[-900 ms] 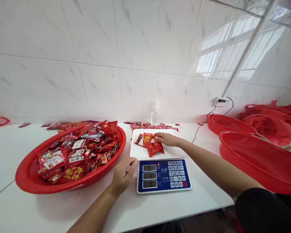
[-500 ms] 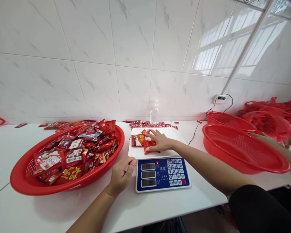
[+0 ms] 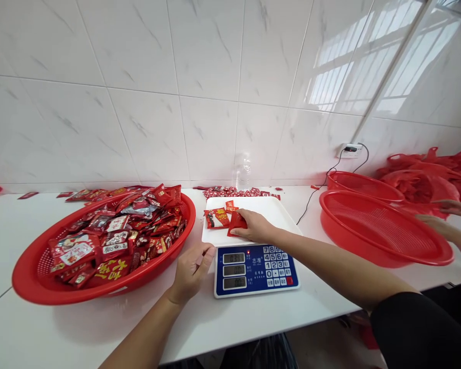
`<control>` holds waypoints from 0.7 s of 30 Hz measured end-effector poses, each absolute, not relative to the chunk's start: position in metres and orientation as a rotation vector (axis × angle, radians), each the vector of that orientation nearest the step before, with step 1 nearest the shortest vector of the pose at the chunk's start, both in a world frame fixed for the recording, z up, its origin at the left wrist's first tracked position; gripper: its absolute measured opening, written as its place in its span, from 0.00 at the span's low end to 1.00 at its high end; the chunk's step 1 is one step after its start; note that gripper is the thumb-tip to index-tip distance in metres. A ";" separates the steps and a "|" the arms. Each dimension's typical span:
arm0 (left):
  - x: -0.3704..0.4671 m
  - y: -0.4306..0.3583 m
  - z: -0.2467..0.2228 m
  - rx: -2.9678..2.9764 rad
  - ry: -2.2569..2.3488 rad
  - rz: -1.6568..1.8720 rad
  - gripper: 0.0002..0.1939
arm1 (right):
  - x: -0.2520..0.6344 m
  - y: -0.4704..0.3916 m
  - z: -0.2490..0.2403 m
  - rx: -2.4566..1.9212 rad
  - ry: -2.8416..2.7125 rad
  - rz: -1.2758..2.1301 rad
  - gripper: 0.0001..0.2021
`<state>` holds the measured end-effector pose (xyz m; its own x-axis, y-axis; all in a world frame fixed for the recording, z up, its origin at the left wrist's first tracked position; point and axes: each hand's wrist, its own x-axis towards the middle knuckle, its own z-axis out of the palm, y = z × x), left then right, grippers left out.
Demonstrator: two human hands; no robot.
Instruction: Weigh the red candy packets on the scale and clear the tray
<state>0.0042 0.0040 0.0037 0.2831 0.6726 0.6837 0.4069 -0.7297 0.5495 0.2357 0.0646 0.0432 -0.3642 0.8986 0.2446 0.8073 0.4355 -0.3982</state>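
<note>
On the white pan of a digital scale, my right hand has its fingers closed on a red snack packet. Left of that packet lies another red snack packet with a picture and yellow lettering, and a smaller red-orange one sits just behind. My left hand is curled beside the left edge of the scale's blue panel; what its fingers hold, if anything, is hidden. To its left stands a large red basket heaped with red snack packets.
Two red baskets, one nearer and one behind, stand on the right. Beyond them another person's hands are beside red plastic bags. A clear bottle and loose packets line the wall. A black cord runs to a socket.
My right hand's spread fingers have closed on one packet, and the other packets on the pan show more fully. My left hand stays curled. The other person's hands have moved.
</note>
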 end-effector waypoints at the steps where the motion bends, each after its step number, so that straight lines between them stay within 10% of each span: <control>1: 0.004 0.004 0.004 2.287 0.992 1.426 0.10 | 0.236 0.065 0.042 -1.442 -2.247 0.302 0.31; 11: 0.005 0.003 0.004 2.289 1.016 1.438 0.11 | 0.264 0.081 0.070 -1.385 -1.819 0.198 0.20; 21: 0.005 0.004 0.004 2.289 0.970 1.405 0.11 | 0.471 0.037 0.089 -2.156 -1.376 -0.289 0.20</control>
